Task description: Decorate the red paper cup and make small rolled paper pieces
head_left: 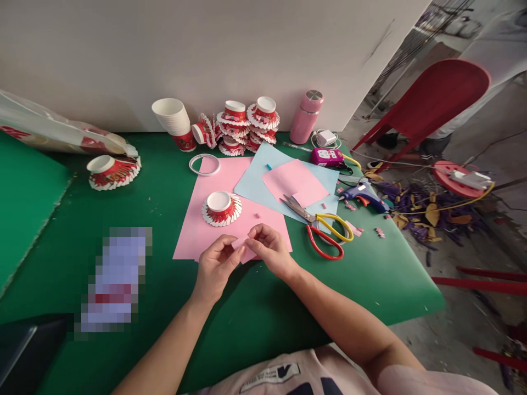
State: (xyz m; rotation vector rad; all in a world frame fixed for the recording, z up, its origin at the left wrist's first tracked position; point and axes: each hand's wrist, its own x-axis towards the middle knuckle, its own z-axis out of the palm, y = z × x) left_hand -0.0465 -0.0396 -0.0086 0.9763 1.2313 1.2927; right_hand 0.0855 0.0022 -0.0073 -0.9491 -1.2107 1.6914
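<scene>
The left hand (214, 271) and right hand (274, 251) are close together, fingertips of both pinching a small pink paper piece (246, 255) between them. Just beyond the left hand, a fringed paper cup (219, 204) stands base up on a pink sheet (190, 233). Scissors (309, 218) lie to the right hand's right, with a blue glue gun (362, 192) farther out on the green counter (395, 263).
</scene>
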